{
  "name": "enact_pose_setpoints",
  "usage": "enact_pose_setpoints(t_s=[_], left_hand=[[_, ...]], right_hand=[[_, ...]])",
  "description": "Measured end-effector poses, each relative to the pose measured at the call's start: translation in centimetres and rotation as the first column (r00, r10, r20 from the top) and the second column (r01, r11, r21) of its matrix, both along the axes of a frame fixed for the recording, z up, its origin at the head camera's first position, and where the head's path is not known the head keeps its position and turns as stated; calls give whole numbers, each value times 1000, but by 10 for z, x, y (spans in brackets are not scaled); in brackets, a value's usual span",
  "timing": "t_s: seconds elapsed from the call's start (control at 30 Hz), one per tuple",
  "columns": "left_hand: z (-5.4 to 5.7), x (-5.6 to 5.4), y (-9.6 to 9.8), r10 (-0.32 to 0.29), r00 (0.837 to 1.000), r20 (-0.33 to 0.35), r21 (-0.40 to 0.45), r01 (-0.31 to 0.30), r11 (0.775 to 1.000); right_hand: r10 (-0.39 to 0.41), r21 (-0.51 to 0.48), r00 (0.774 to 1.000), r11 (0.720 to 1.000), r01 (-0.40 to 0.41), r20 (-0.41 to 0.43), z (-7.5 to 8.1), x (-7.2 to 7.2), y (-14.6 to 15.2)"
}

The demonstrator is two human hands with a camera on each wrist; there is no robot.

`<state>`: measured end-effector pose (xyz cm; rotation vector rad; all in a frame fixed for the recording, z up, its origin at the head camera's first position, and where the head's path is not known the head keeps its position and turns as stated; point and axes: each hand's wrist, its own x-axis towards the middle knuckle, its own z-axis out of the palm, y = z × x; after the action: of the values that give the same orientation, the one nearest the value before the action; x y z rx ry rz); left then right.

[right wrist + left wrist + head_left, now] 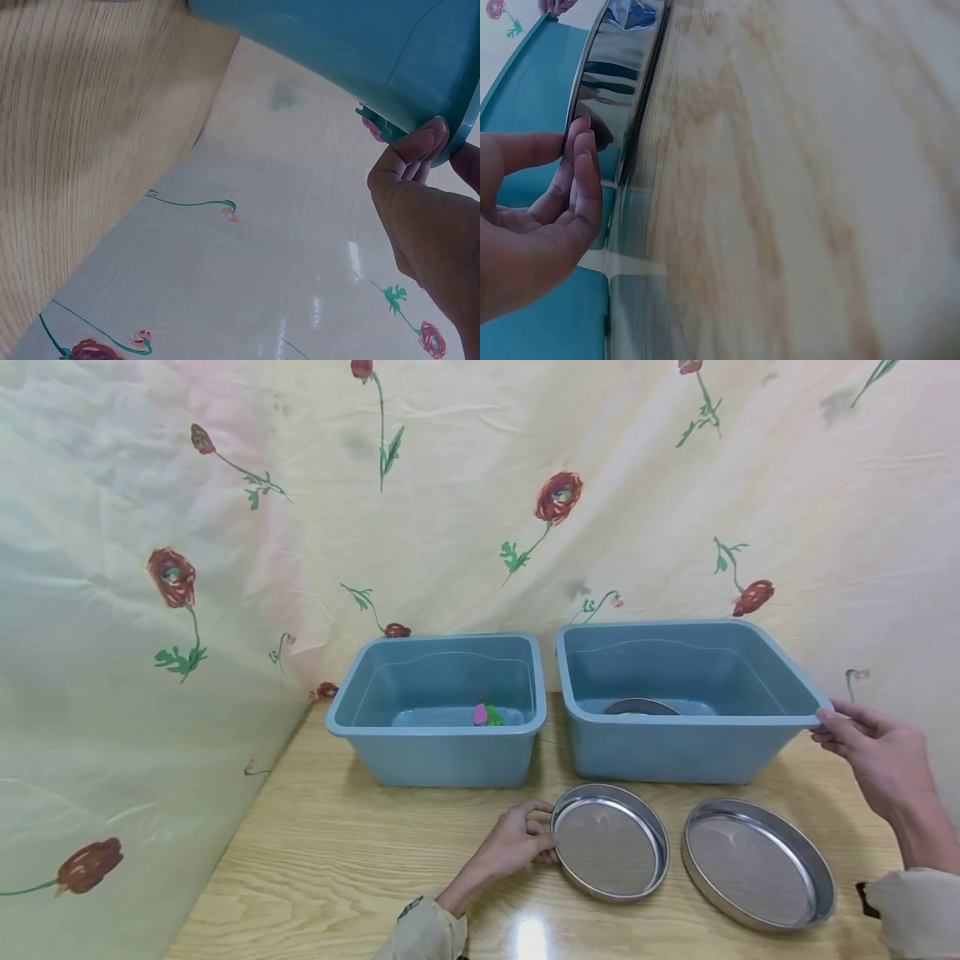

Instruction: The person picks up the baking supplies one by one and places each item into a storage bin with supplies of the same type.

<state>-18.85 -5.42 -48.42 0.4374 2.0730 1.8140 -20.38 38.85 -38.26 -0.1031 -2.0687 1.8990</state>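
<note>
My left hand (517, 841) pinches the left rim of a round metal sieve (609, 843) with a mesh bottom, thumb on one side and fingers on the other. The same sieve's shiny side wall (615, 82) shows close up in the left wrist view. At the far right, my right hand (885, 752) grips the front right corner of the right blue bin (667, 750), thumb over the rim and fingers beneath. Inside that bin lies another round metal piece (641, 705), partly hidden by the front wall. A second, larger sieve (756, 864) rests on the table, right of the first.
A second blue bin (442, 760) stands to the left, holding a small pink piece (481, 715) and a green piece (493, 717). Behind both bins hangs a flowered cloth (450, 527). The wooden table (300, 860) ends at the cloth on the left.
</note>
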Motion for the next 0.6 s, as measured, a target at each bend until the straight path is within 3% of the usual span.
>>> enact_pose_setpoints(t_s=[0.37,0.6], left_hand=[[-1,0,2,-5,1000,4,-6,5,1000],[-1,0,3,2,1000,-3,-8,-2,1000]], right_hand=[[11,-30,1000,999,-12,-24,-2,0,1],[-14,43,1000,999,14,3,-1,0,0]])
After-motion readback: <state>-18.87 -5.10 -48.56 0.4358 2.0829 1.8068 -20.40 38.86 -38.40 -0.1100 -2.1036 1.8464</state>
